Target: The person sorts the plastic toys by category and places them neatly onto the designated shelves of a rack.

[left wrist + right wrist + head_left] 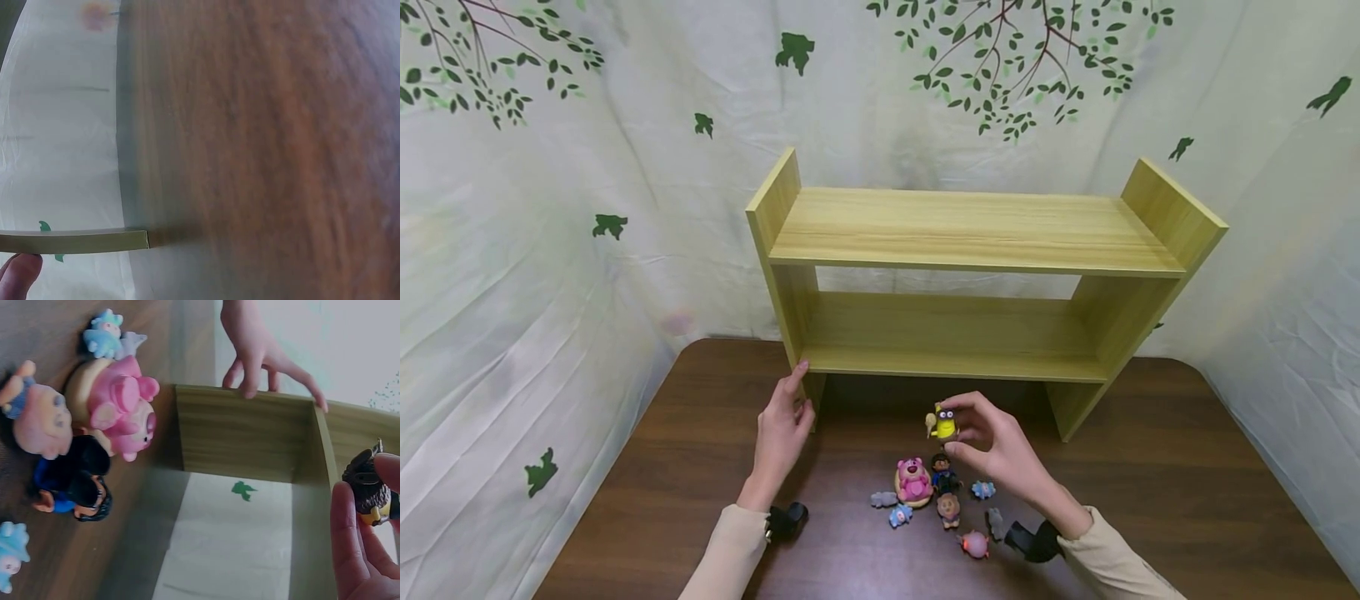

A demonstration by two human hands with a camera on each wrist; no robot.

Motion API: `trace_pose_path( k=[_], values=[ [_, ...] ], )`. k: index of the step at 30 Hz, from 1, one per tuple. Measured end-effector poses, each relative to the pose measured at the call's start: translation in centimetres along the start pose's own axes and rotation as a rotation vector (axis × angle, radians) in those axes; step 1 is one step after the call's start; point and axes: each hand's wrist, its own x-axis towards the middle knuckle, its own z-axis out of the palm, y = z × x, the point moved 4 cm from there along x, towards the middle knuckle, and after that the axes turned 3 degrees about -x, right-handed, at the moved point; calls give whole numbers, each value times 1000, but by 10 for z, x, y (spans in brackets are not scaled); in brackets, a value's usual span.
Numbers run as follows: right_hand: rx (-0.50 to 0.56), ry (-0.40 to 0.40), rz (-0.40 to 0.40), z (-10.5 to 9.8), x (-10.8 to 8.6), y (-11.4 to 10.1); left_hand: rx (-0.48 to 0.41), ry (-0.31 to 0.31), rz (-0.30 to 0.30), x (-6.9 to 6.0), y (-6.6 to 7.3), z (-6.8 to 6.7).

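Observation:
My right hand (1000, 450) pinches a small toy figurine (946, 424) between thumb and fingers, held above the table in front of the shelf. The figurine has a yellow front and big white eyes; its dark brown textured back (369, 482) shows in the right wrist view. At the left side panel of the wooden shelf (955, 377), my left hand (781, 435) touches the panel's front edge, its index finger stretched to the lower board. Below the right hand lie a pink bear figurine (913, 483), a dark-haired figurine in blue (943, 473) and a brownish-pink figurine (949, 510).
Around these lie small light-blue figurines (982, 490), grey figurines (883, 499) and a round pink figurine (975, 544). The two-tier shelf stands at the back of the brown table (647, 492). A white curtain (895, 108) with leaf prints hangs behind.

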Motion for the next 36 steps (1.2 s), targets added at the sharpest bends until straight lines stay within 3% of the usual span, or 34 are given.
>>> trace_pose_path(
  k=[6, 18, 22, 29, 36],
  values=[
    [22, 24, -24, 1, 9, 14, 5, 1, 5, 0, 0, 0],
    [43, 38, -33, 4, 31, 11, 8, -1, 4, 0, 0, 0],
    [43, 38, -11, 7, 39, 7, 17, 0, 7, 0, 0, 0],
    [20, 31, -6, 8, 48, -24, 16, -1, 5, -1, 0, 1],
    [38, 21, 17, 13, 54, -21, 18, 0, 6, -1, -1, 1]
  ],
)
